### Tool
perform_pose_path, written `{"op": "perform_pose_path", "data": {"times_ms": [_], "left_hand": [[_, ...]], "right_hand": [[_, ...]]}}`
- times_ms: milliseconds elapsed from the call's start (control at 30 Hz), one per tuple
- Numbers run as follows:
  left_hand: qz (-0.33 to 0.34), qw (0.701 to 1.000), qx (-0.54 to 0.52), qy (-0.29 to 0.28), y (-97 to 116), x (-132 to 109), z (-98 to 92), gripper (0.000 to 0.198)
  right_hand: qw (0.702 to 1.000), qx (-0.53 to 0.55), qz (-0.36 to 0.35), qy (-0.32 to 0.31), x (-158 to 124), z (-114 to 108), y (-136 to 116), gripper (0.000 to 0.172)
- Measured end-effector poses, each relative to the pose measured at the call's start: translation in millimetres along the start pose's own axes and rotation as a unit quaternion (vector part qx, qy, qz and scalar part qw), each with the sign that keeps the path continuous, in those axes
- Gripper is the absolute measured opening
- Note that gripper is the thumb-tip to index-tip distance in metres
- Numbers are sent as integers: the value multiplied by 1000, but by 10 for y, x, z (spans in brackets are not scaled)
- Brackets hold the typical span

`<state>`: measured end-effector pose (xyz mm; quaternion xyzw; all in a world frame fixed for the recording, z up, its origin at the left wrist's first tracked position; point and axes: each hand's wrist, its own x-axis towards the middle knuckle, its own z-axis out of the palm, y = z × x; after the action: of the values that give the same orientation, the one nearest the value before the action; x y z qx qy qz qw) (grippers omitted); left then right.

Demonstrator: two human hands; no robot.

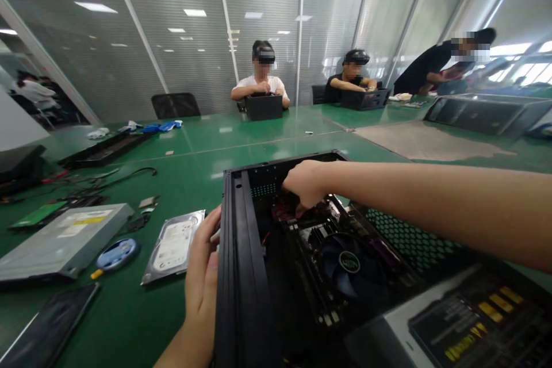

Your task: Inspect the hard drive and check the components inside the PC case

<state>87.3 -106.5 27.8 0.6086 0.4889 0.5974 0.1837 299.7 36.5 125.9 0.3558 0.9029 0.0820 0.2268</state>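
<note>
In front of me a black computer case lies open on the green table. My left hand grips its left outer wall, with the fingertips partly hidden by the case edge. My right hand reaches over from the right into the far left part of the case. Its fingers are curled down close to a dark red part near the motherboard's end; what they hold, if anything, is hidden. A CPU fan sits on the motherboard, nearer to me than that hand. At the lower right is a power supply with a yellow-printed label.
Left of the case lie a hard drive, a blue round object, an optical drive, a black phone-like slab and loose cables. Across the table, people work at other cases; brown sheeting lies at right.
</note>
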Motion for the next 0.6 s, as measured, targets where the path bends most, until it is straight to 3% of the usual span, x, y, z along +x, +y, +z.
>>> {"op": "perform_pose_path", "data": {"times_ms": [100, 233, 333, 467, 600], "left_hand": [[6, 1000, 6, 9, -45, 52, -20, 50], [-19, 999, 39, -24, -415, 233, -224, 51], [1, 998, 52, -40, -652, 329, -360, 58], [43, 996, 71, -36, -742, 359, -396, 61], [49, 996, 74, -27, -770, 372, -375, 61]], "right_hand": [[999, -3, -6, -34, 8, 13, -13, 74], [998, -22, -11, -66, 58, -6, -90, 64], [998, -14, -10, -64, 74, -11, -71, 50], [998, 13, -55, 12, 40, 7, 113, 34], [989, 54, -98, 96, -24, -10, 289, 39]]}}
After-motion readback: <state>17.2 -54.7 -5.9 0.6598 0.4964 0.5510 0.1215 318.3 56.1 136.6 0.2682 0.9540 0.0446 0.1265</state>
